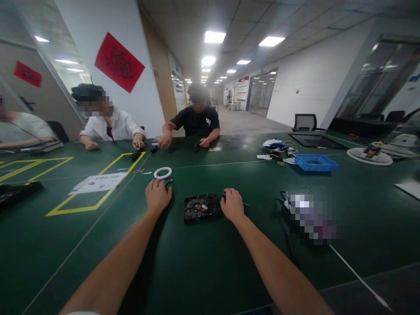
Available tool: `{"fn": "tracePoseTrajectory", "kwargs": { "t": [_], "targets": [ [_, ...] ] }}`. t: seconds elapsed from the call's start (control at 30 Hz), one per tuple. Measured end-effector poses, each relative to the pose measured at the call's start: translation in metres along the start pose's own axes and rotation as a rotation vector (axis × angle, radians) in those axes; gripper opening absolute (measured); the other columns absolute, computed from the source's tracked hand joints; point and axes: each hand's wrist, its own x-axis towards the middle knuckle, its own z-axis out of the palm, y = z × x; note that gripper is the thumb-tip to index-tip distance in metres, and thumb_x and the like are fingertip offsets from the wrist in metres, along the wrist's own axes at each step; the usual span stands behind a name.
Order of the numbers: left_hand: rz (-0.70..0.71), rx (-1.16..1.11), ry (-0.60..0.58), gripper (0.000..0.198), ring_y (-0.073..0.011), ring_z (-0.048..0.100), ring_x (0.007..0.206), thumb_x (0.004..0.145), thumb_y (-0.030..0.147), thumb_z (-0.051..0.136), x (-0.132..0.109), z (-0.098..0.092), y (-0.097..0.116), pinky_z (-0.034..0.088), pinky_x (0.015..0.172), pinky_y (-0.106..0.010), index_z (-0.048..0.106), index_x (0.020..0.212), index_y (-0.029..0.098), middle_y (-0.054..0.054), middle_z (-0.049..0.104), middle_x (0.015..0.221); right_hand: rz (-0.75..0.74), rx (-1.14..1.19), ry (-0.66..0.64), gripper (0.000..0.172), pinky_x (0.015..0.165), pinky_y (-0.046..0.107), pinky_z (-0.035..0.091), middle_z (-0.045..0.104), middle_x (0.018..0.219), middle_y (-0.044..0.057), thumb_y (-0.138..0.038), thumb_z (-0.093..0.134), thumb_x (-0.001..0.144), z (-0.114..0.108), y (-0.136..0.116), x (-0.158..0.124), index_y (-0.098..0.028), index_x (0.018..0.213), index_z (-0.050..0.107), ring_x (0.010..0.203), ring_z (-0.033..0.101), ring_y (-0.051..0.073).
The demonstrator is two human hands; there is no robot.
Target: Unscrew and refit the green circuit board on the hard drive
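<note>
Right hand [233,205] curls around a slim tool [224,194], the black device [201,208] lying just to its left.

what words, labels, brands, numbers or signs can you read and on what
None reads clearly.
Red sign on the pillar: black characters, too blurred.
Red sign on the door: too blurred.
Black shirt: white lettering, too blurred.
White sheet on the table: print too small.
Hallway wall board: too small.
Black device: no legible text.

Office-type workspace: tiled ceiling [252,27], panel lights [215,37], glass doors [262,94], mesh-backed chair [305,121]; people [197,123] seated at a large green table [187,267].
</note>
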Motion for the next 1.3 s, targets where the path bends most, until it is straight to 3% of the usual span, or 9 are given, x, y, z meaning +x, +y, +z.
{"fn": "tracePoseTrajectory", "kwargs": {
  "t": [0.27,0.57,0.8,1.07,1.3],
  "targets": [
    [-0.08,0.076,-0.155,0.061,-0.0461,0.043,0.121,0.088,0.052,0.045,0.037,0.015,-0.029,0.035,0.095,-0.057,0.058,0.132,0.011,-0.025,0.056,0.132,-0.009,-0.051,-0.007,0.037,0.102,0.039,0.039,0.058,0.129,0.015,-0.024,0.051,0.094,0.001,0.002,0.001,-0.014,0.129,0.059,0.118,0.052,0.026],
    [0.118,0.133,-0.387,0.047,-0.0402,0.048,0.125,0.085,0.036,0.048,0.063,0.012,-0.031,0.033,0.098,-0.056,0.063,0.127,0.024,-0.018,0.061,0.131,0.001,-0.054,0.005,0.037,0.102,0.039,0.04,0.054,0.131,0.016,-0.025,0.053,0.094,0.006,0.001,0.002,-0.015,0.129,0.059,0.118,0.052,0.027],
    [0.189,0.159,-0.441,0.05,-0.0348,0.06,0.115,0.081,0.026,0.049,0.074,0.009,-0.03,0.037,0.099,-0.051,0.06,0.13,0.023,-0.016,0.066,0.125,-0.008,-0.051,0.013,0.037,0.1,0.039,0.04,0.056,0.128,0.016,-0.024,0.051,0.094,0.004,0.0,0.002,-0.015,0.128,0.06,0.117,0.051,0.027],
    [0.207,0.185,-0.501,0.04,-0.0316,0.066,0.104,0.08,0.024,0.053,0.079,0.001,-0.029,0.048,0.087,-0.039,0.066,0.118,0.018,-0.018,0.07,0.115,-0.015,-0.076,0.046,0.038,0.099,0.04,0.041,0.052,0.132,0.018,-0.023,0.051,0.091,0.009,0.001,0.004,-0.013,0.126,0.061,0.117,0.052,0.029],
    [0.122,0.183,-0.39,0.038,-0.03,0.069,0.096,0.088,0.017,0.044,0.079,-0.019,-0.027,0.05,0.083,-0.037,0.064,0.121,0.015,-0.02,0.071,0.106,-0.05,-0.06,0.019,0.033,0.099,0.039,0.039,0.055,0.134,0.017,-0.021,0.051,0.092,0.01,0.003,0.007,-0.014,0.123,0.06,0.119,0.053,0.028]
  ]
}}
